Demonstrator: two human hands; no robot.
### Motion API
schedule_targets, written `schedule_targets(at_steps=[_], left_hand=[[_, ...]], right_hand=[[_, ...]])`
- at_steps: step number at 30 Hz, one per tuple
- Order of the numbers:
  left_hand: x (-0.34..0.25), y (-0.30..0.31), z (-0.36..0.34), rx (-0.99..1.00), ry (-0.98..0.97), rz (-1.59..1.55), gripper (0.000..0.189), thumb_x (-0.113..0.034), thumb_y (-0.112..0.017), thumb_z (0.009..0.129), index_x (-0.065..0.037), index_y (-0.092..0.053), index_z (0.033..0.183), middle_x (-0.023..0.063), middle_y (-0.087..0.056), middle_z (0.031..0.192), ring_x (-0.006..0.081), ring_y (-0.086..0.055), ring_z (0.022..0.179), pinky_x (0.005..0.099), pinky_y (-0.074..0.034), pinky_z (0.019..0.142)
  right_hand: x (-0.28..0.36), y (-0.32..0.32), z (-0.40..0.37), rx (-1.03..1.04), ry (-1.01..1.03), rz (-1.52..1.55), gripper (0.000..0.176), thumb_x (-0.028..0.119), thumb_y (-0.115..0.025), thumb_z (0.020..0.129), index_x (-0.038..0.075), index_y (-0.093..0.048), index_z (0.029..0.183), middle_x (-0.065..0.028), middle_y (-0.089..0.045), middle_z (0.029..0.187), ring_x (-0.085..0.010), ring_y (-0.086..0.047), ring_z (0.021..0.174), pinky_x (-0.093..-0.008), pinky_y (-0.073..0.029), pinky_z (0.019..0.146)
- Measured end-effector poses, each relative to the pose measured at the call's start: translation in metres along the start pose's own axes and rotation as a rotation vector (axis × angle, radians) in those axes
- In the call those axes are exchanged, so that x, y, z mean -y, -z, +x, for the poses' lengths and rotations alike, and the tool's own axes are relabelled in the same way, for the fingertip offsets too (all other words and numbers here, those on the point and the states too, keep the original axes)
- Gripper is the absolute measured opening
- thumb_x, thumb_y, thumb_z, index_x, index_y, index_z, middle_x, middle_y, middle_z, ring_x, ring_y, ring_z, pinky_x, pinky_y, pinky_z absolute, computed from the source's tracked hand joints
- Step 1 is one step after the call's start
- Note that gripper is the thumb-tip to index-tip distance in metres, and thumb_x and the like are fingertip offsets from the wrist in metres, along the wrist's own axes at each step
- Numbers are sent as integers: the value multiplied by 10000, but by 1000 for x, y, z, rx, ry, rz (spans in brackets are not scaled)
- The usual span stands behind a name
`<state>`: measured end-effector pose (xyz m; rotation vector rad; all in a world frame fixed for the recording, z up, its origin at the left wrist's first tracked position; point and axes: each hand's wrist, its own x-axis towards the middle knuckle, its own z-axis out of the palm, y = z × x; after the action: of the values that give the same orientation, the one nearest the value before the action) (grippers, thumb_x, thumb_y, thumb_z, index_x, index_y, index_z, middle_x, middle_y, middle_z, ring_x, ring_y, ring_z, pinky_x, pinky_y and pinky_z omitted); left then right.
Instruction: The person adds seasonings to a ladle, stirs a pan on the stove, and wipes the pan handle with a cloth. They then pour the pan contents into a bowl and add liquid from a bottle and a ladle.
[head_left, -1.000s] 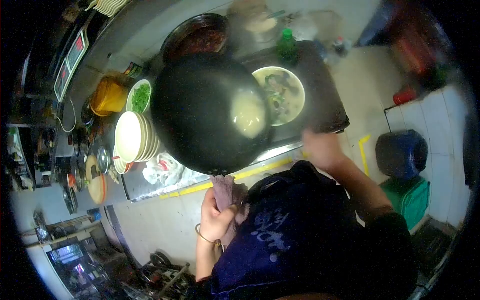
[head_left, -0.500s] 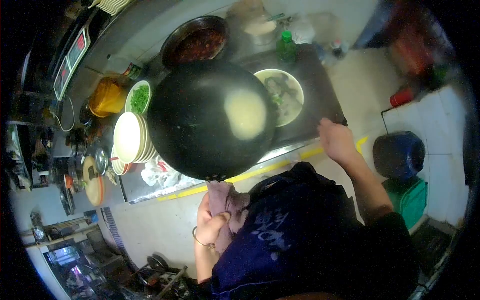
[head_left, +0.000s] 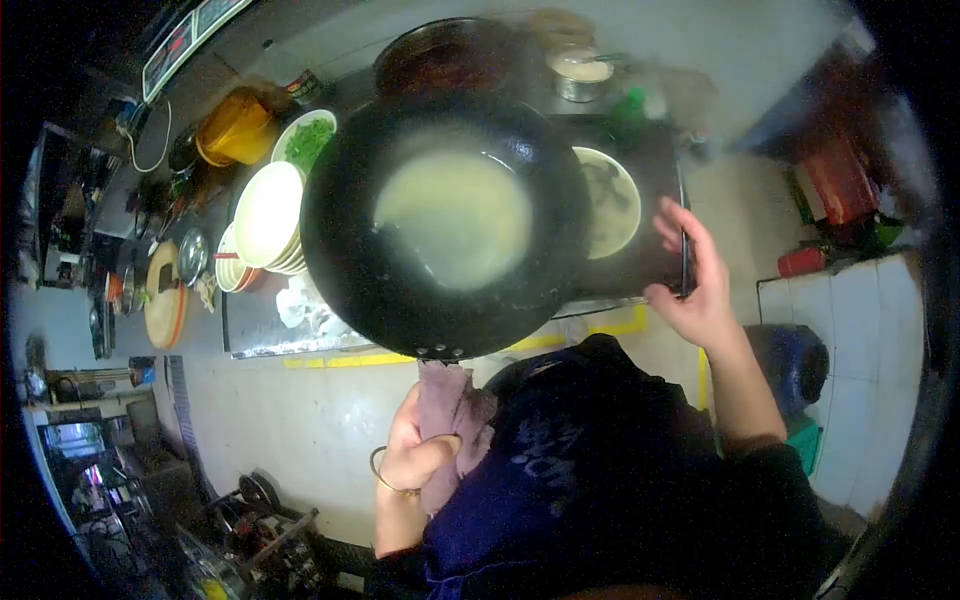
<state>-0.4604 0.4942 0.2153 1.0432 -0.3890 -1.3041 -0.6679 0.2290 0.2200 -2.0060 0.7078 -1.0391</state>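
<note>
My left hand is closed round the wok's handle, with a mauve cloth wrapped over the grip. The black wok is held over the counter's front, and pale, cloudy liquid lies in it. To its right, partly covered by the wok's rim, stands a bowl of soup with dark pieces in the pale broth. My right hand is open beside the counter's dark right edge, fingers apart and nothing in them.
Stacked cream bowls and a bowl of chopped greens stand left of the wok. Behind it are a large dark pan, a metal pot and a blurred green bottle. A blue barrel is on the floor at right.
My right hand has gone from closed to open at the counter's right edge. The wok has shifted right and its liquid has spread across the bottom. The view has turned a little.
</note>
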Motion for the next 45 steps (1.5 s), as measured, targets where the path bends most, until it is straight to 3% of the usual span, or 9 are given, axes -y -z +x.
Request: schedule_targets(at_steps=[3,7,11,15,20,23,25,28,45], left_hand=[[-1,1,-2,-28,-19,40,718,-18,-550,572,67,-354,1258,121,-485,1167,229,-473,1098,351,-338,969],[2,7,-3,-18,-81,67,675,42,-518,610,53,-351,1265,127,-476,1185,227,-473,1108,354,-345,968],[8,15,-2,-6,-95,114,669,73,-507,608,51,-363,1261,114,-484,1189,203,-469,1116,322,-319,987],[10,16,0,-49,-69,124,647,85,-498,615,46,-372,1249,89,-496,1170,184,-469,1109,305,-323,979],[5,21,14,-63,-50,429,640,42,-492,592,39,-379,1223,129,-509,1124,247,-521,1053,366,-409,917],[-4,4,30,-38,-35,285,555,92,-471,638,23,-403,1184,74,-526,1043,149,-510,971,275,-418,852],[-11,-8,40,-10,-62,344,529,92,-448,651,15,-397,1172,101,-516,1045,167,-518,947,319,-475,792],[-13,-23,50,-31,-60,289,517,91,-426,665,1,-382,1172,127,-501,1060,200,-522,950,375,-528,731],[2,-20,72,-19,-30,479,527,129,-395,694,-3,-342,1202,163,-490,1122,234,-543,977,390,-532,771]], right_hand=[[-21,9,-3,-25,321,-357,457,85,-697,702,24,-535,1125,-155,-593,1114,-269,-573,1004,-330,-439,820],[18,15,7,128,431,-278,214,176,-601,800,18,-624,942,-101,-631,882,-238,-570,784,-343,-422,724],[30,1,5,296,238,-149,180,133,-579,766,25,-635,898,-79,-608,777,-230,-548,695,-343,-403,660],[21,-14,0,336,370,-292,189,-28,-567,674,17,-629,846,-71,-613,722,-222,-537,648,-329,-402,623],[15,10,-5,218,295,-398,167,33,-605,678,56,-648,838,-80,-622,779,-246,-550,621,-343,-419,594],[10,0,-2,211,387,-333,195,45,-613,692,66,-645,883,-79,-620,801,-236,-554,665,-340,-419,621],[-1,-18,-1,410,341,-398,254,155,-607,765,98,-604,1013,-49,-597,816,-230,-542,745,-363,-407,674],[-21,-24,-5,325,342,-488,243,123,-594,757,90,-599,997,-40,-588,782,-236,-536,710,-364,-396,663],[-51,-8,-36,258,296,-436,314,70,-642,681,30,-603,989,-96,-616,900,-252,-554,797,-357,-414,713]])
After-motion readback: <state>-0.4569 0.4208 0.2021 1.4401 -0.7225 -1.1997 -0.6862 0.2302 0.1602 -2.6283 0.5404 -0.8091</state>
